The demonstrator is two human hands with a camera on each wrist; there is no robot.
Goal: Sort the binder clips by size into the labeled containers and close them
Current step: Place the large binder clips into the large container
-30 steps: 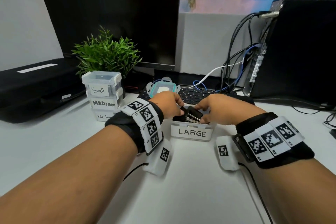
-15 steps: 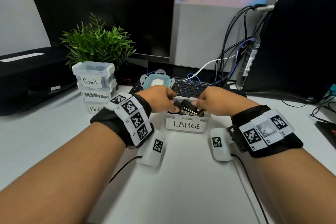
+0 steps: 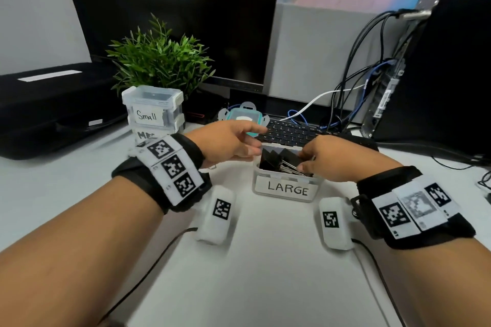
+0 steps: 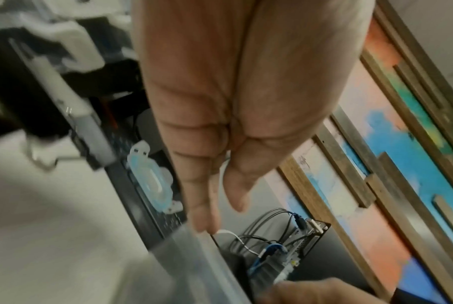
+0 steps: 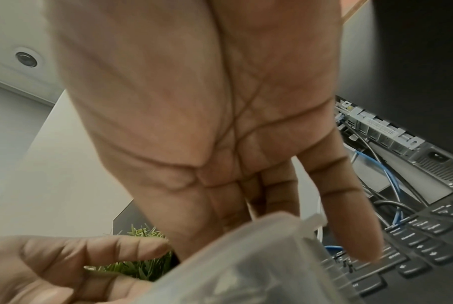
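One container (image 3: 287, 190), marked LARGE, remains open, full of clips (image 3: 281, 162); lid (image 3: 243, 119) behind. Both hands, left hand (image 3: 228, 141) and right hand (image 3: 337, 159), are relaxed and hold nothing.

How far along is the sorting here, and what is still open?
Done: the Small box sits lidded on a stack of closed boxes. In hand: the LARGE box holds black clips; the right hand is at them, the left hand at its rim. Left: the teal lid lies behind on the keyboard; LARGE is not yet closed.
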